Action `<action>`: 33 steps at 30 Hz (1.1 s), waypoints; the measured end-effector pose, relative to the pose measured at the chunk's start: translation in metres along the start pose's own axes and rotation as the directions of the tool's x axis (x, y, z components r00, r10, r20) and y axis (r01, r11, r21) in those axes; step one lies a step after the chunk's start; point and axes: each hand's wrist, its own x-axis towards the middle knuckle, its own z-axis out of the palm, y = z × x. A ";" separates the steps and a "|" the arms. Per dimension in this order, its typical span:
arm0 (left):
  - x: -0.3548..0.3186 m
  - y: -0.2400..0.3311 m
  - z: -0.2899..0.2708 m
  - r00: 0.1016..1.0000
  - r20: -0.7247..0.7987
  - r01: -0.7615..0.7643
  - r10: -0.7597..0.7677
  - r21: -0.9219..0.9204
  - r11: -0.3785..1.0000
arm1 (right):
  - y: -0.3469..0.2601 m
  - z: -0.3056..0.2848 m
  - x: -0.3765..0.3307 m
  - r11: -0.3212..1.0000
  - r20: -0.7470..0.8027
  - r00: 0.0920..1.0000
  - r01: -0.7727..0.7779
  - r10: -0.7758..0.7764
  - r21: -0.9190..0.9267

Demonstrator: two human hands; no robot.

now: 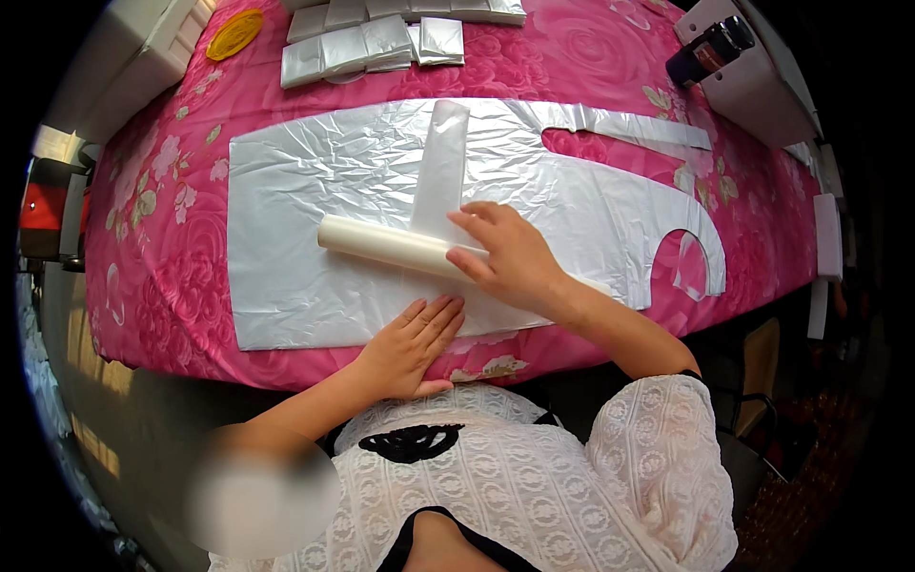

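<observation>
A large thin white plastic sheet (315,200), cut like an apron with a round neck hole at its right end, lies flat on the pink flowered tablecloth (162,248). Across its middle lies a cream roll (381,245) of plastic film, with one strip (441,167) drawn out toward the far side. My right hand (505,259) rests on the right part of the roll, fingers curled over it. My left hand (412,345) lies flat, palm down, on the near edge of the sheet, holding nothing.
Several folded silver-white plastic packs (372,43) lie at the far edge, beside a round yellow lid (234,33). A dark bottle (710,50) lies on a white board at the far right. A white box (143,57) stands at the far left corner.
</observation>
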 end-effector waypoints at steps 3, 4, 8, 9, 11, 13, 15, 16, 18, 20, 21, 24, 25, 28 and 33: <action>0.001 0.006 0.002 1.000 0.004 0.023 -0.023 0.004 1.000 | -0.011 0.009 -0.033 0.997 0.043 0.998 -0.044 0.047 -0.063; 0.000 0.008 0.002 0.999 0.007 0.033 -0.033 0.004 0.999 | -0.005 0.005 -0.036 0.992 0.008 0.999 -0.046 0.048 -0.119; -0.005 0.005 0.003 0.999 -0.040 -0.010 0.007 -0.069 0.998 | 0.057 -0.026 -0.028 0.921 -0.230 0.950 -0.272 0.211 -0.280; -0.006 0.001 0.003 0.997 -0.062 -0.047 0.039 -0.129 0.990 | 0.079 -0.034 -0.028 0.877 -0.307 0.914 -0.360 0.263 -0.318; -0.003 -0.006 -0.007 0.996 -0.051 -0.082 0.075 -0.160 0.984 | 0.093 -0.050 -0.029 0.808 -0.350 0.855 -0.493 0.383 -0.323; 0.005 -0.018 -0.024 0.997 0.022 -0.075 0.077 -0.092 0.993 | 0.088 -0.055 -0.031 0.864 -0.333 0.880 -0.430 0.337 -0.263; 0.004 -0.016 -0.016 0.999 0.024 -0.040 0.041 -0.041 0.998 | 0.055 -0.044 -0.032 0.966 -0.239 0.948 -0.237 0.207 -0.102; 0.004 -0.015 -0.011 0.999 0.024 -0.028 0.028 -0.013 1.000 | 0.041 -0.035 -0.035 0.989 -0.138 0.982 -0.136 0.127 -0.060; 0.004 0.003 0.002 0.999 -0.038 0.023 -0.025 -0.032 0.999 | 0.006 -0.013 -0.041 0.996 -0.020 1.000 0.015 -0.017 -0.084; 0.006 0.020 0.008 0.995 -0.061 0.072 -0.074 -0.023 0.997 | -0.011 0.004 -0.042 0.989 0.062 0.990 0.134 -0.130 -0.066; 0.006 0.026 0.015 0.993 -0.061 0.099 -0.099 -0.002 0.995 | -0.015 0.008 -0.037 0.988 0.076 0.988 0.141 -0.136 -0.067; 0.006 0.036 0.018 0.987 -0.056 0.153 -0.154 -0.010 0.988 | -0.008 0.014 -0.010 0.981 0.062 0.983 0.176 -0.172 -0.076; 0.006 0.036 0.018 0.986 -0.066 0.151 -0.153 -0.026 0.988 | -0.001 0.016 0.005 0.979 0.043 0.982 0.187 -0.184 -0.080; 0.004 0.034 0.019 0.986 -0.090 0.141 -0.144 -0.043 0.989 | 0.027 0.020 0.059 0.980 -0.035 0.987 0.148 -0.154 -0.131; 0.001 0.023 0.009 0.993 -0.101 0.050 -0.067 -0.164 0.985 | 0.062 0.018 0.115 0.962 -0.094 0.977 0.165 -0.189 -0.220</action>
